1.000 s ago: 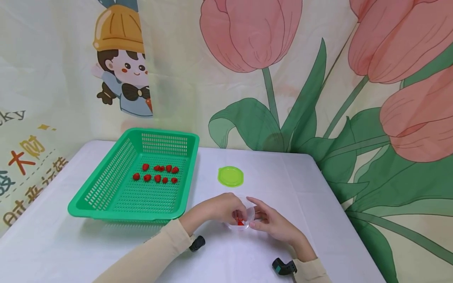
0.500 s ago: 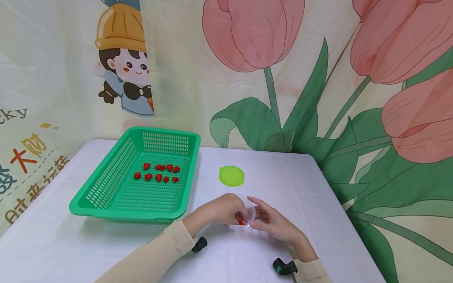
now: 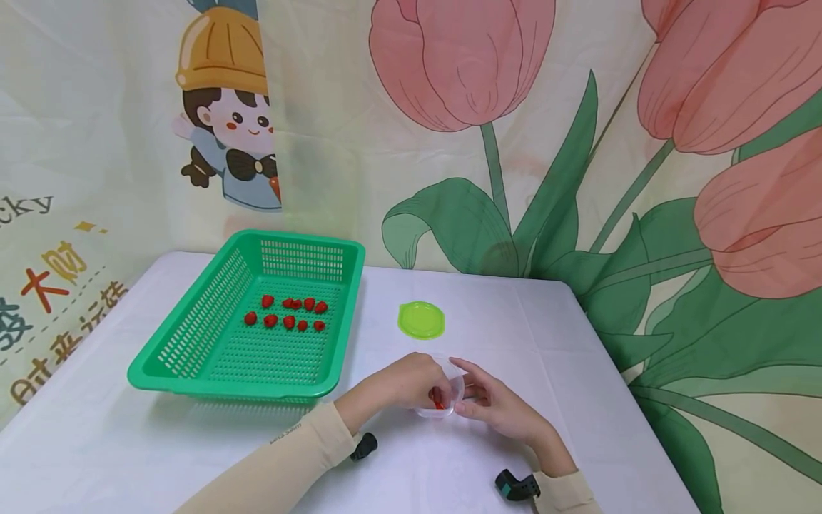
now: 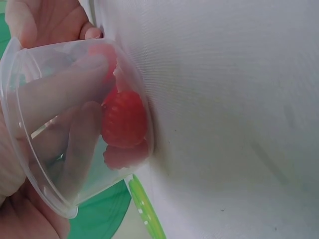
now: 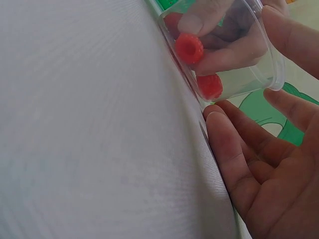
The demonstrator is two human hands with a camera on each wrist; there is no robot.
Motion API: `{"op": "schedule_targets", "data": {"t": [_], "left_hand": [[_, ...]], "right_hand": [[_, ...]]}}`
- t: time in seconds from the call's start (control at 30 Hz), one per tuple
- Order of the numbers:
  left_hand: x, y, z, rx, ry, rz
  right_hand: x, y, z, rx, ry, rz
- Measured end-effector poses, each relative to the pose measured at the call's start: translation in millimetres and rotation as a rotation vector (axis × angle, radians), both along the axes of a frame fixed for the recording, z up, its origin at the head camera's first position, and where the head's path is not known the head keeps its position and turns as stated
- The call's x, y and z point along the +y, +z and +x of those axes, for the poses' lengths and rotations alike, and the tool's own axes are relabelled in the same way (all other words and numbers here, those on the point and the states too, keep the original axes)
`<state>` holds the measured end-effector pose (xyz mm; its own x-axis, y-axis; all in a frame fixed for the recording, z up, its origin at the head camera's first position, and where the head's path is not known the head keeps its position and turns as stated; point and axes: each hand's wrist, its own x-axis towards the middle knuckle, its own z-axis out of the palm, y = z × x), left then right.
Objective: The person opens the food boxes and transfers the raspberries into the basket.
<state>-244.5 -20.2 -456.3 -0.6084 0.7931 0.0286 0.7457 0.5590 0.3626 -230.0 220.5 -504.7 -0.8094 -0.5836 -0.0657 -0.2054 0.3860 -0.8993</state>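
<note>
- Green basket [image 3: 302, 392]: holds red raspberries [image 3: 290, 322] in two rows.
- Left hand [image 3: 411, 382]: inside the clear cup [image 3: 457, 389], thumb and finger pinching a raspberry [image 5: 189, 48], other berries [image 5: 209, 87] near it.
- Cup: on the table [image 3: 546, 328].
- Right hand [image 3: 497, 403]: fingers spread wide, loosely touching the cup's rim.
</note>
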Motion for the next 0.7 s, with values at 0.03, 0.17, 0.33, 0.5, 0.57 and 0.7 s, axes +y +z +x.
{"op": "schedule_targets", "data": {"t": [0.03, 0.17, 0.33, 0.5, 0.57, 0.7], "left_hand": [[0.2, -0.1, -0.2, 0.007, -0.003, -0.007], [0.5, 0.1, -0.6, 0.027, -0.014, -0.026], [0.4, 0.9, -0.6, 0.004, -0.008, -0.022], [-1.9, 1.7, -1.7, -0.065, -0.006, 0.014], [-3.4, 2.5, -2.1, -0.106, 0.0, 0.037], [-6.5, 6.8, -2.1, -0.183, 0.02, 0.086]], "right_hand": [[0.2, -0.1, -0.2, -0.001, -0.001, 0.001], [0.9, -0.3, -0.2, -0.002, -0.006, 0.004], [1.9, -0.1, -0.1, -0.008, -0.006, -0.006], [1.9, -0.4, 0.4, -0.018, 0.006, -0.03], [1.5, -0.3, 0.7, -0.019, 0.012, -0.035], [0.7, 0.9, 0.9, -0.013, 0.015, -0.027]]}}
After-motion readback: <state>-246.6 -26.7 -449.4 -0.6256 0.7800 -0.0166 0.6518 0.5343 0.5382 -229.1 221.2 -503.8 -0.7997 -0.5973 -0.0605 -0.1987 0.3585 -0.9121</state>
